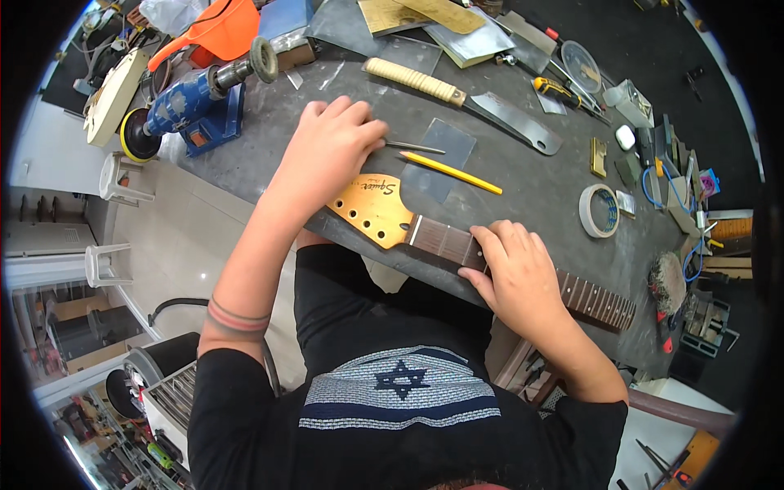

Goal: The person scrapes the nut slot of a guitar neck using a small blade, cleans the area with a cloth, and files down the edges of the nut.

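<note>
Blk short-slv tee (pixel 237 408) w/ grey-white striped panel (pixel 351 395), dk star (pixel 402 379); blk shorts (pixel 335 286)

A guitar neck (pixel 447 242) lies at the table's (pixel 535 186) edge, the right hand (pixel 520 263) clasping its fretboard (pixel 594 299). Beyond its headstock (pixel 372 209), the left hand (pixel 339 135) holds a slim metal tool (pixel 418 148), near a yellow pencil (pixel 452 172).

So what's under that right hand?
The right hand is over the guitar neck. Dark fretboard with metal frets shows on both sides of it. The stretch beneath the palm is covered, so its frets can't be seen.
</note>
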The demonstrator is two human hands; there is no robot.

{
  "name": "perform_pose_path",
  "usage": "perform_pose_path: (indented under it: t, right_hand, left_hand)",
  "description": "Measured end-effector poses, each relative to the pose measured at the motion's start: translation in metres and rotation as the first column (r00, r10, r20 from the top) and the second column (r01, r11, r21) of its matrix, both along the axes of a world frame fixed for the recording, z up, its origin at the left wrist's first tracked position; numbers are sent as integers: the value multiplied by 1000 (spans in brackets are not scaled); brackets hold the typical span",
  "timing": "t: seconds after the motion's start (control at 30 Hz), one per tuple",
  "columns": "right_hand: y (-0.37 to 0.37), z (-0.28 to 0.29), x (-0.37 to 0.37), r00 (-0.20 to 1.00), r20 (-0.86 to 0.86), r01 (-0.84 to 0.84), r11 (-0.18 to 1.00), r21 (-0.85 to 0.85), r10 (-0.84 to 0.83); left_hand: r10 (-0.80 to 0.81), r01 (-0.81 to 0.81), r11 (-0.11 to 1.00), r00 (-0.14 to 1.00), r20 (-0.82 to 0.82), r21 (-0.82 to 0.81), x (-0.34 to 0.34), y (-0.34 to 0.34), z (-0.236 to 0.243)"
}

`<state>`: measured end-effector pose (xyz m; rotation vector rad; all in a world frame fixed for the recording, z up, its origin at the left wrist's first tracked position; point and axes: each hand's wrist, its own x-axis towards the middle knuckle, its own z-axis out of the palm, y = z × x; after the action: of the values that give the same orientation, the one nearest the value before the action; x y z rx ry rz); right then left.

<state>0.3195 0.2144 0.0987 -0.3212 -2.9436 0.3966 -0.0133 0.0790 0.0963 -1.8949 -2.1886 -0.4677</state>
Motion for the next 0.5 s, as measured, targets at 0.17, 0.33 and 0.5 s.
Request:
perform_pose_path:
  t: [0.17, 0.33, 0.5]
  right_hand:
    - [20, 35, -8, 1000, 6, -8, 996, -84, 9]
    - [58, 60, -54, 998, -33, -66, 990, -126, 62]
    - [87, 70, -130, 993, -10, -114, 971, -210, 114]
  left_hand:
    - [235, -225, 969, 968, 92, -104, -61, -5, -10]
    - [183, -136, 971, 951, 247, -196, -90, -13, -4]
    - [237, -138, 952, 896, 376, -272, -89, -11, 1]
